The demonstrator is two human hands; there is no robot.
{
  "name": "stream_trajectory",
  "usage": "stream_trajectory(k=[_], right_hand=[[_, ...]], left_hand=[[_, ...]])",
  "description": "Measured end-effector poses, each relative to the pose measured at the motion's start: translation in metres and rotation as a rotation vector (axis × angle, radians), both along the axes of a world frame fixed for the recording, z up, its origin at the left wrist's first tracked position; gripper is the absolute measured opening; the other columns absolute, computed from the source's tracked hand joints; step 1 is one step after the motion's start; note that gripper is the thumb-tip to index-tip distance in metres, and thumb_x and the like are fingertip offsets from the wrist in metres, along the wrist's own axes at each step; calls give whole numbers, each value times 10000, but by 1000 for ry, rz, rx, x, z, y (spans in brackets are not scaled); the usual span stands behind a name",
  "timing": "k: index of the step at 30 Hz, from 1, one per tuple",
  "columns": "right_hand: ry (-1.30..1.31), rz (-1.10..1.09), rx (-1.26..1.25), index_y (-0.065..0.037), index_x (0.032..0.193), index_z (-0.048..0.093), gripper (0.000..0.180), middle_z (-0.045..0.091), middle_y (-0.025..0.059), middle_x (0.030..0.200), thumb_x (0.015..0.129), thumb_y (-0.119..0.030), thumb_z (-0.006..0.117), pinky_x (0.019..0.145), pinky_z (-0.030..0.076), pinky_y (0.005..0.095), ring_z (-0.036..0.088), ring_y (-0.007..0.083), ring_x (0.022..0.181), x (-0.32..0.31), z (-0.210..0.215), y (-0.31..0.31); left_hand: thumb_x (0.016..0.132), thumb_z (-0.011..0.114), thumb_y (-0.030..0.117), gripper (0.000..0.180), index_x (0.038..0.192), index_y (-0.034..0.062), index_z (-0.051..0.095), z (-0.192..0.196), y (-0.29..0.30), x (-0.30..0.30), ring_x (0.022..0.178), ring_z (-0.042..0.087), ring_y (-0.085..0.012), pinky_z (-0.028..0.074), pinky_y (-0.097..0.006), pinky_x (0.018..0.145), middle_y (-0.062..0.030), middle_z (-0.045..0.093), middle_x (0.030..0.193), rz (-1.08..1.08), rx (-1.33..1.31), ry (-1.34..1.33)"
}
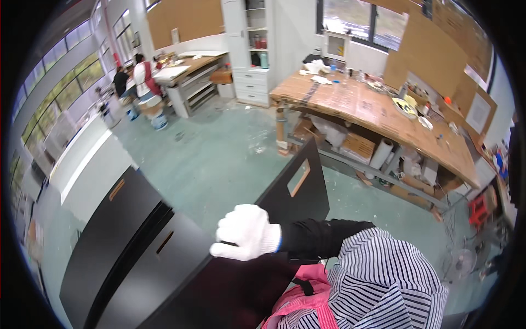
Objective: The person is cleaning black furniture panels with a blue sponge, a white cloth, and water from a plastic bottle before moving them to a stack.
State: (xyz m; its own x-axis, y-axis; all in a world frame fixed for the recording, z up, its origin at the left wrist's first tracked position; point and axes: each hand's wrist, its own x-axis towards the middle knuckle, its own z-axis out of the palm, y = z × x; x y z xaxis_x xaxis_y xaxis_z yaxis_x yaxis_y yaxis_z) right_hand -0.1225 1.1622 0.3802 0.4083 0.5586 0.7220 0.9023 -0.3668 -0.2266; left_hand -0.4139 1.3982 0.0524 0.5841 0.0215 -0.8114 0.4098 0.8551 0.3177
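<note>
My right hand (245, 232), in a white knit glove with a black sleeve behind it, is closed over the upper edge of a dark panel (235, 290). Its fingers curl and the thumb lies on the near side. Just beyond stands another dark panel (315, 200) with an oblong cutout near its top. To the left are more dark panels, one grey-black with a narrow slot (186, 252) and one with a slot near its upper corner (118, 219). The lower parts of the panels run out of the picture. My left hand is not in view.
White panels (90, 159) stand at the left. A long wooden workbench (350, 109) with tools and bowls runs along the right, boxes and rolls beneath it. A red stool (479, 211) and a fan (460, 264) are at the far right. Two people (145, 79) work at the back left.
</note>
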Motion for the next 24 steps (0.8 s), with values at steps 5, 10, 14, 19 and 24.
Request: stream_trajectory(k=[5, 10, 14, 19, 24], right_hand=[[-149, -237, 126, -201, 654, 605, 341, 500, 19, 600, 921, -411, 638, 544, 387, 411, 524, 267, 546, 19, -19, -173], [-113, -464, 356, -180, 620, 528, 357, 480, 14, 596, 932, -340, 590, 574, 368, 405, 502, 271, 553, 39, -41, -342], [-185, -635, 453, -150, 582, 480, 509, 448, 72, 581, 974, -456, 589, 518, 357, 426, 486, 315, 529, 46, -28, -442], [-209, -996, 519, -132, 576, 434, 556, 417, 85, 587, 983, -477, 590, 533, 342, 439, 473, 322, 538, 14, -55, -554], [-343, -1355, 489, -125, 581, 409, 527, 390, 80, 583, 961, -406, 643, 524, 332, 435, 457, 317, 533, -26, -67, -624]], left_hand=[[889, 677, 629, 652, 1257, 90, 673, 16, -82, 96, 806, 587, -105, 495, -314, 677, -55, 713, 1043, -183, 34, -55], [894, 669, 588, 625, 1263, 84, 668, 34, -191, 187, 837, 588, -118, 495, -321, 706, -62, 706, 1067, -365, 68, -76], [898, 663, 555, 603, 1268, 79, 663, 46, -289, 265, 862, 588, -129, 494, -327, 729, -67, 701, 1086, -586, 94, -94], [902, 656, 514, 578, 1275, 73, 657, 45, -425, 356, 894, 589, -142, 494, -334, 758, -74, 694, 1110, -934, 90, -122], [907, 649, 474, 553, 1281, 66, 651, 36, -563, 414, 925, 590, -156, 494, -341, 787, -81, 688, 1134, -1261, 57, -144]])
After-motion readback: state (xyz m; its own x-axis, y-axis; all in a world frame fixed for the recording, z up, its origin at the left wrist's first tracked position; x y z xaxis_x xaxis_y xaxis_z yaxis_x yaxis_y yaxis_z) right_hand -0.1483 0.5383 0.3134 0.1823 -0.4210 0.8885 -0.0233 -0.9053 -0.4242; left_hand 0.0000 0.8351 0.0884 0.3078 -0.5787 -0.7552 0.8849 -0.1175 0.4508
